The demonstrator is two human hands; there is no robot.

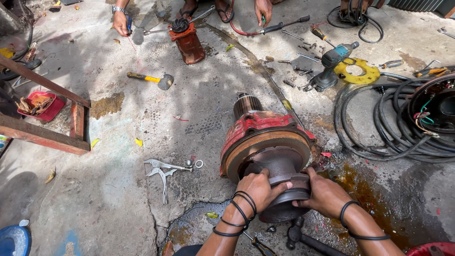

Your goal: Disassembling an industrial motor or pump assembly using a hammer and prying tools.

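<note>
Hands, left (258, 190) and right (323, 193), grip a rusty cast-iron hub (284, 182) fronting the red motor housing (258, 130); cracked, oil-stained concrete floor (118, 189) lies beneath it.

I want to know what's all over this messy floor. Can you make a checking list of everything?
surface: cracked concrete floor, oily wet patches.
job's things: red motor housing lying down; dark metal hub at its end.
clutter: hammer, locking pliers, cordless drill, loose bolts.
grips: left hand and right hand both clasp the hub.
cables: black hose coils.
surroundings: another person's hand near a small red part.
</note>
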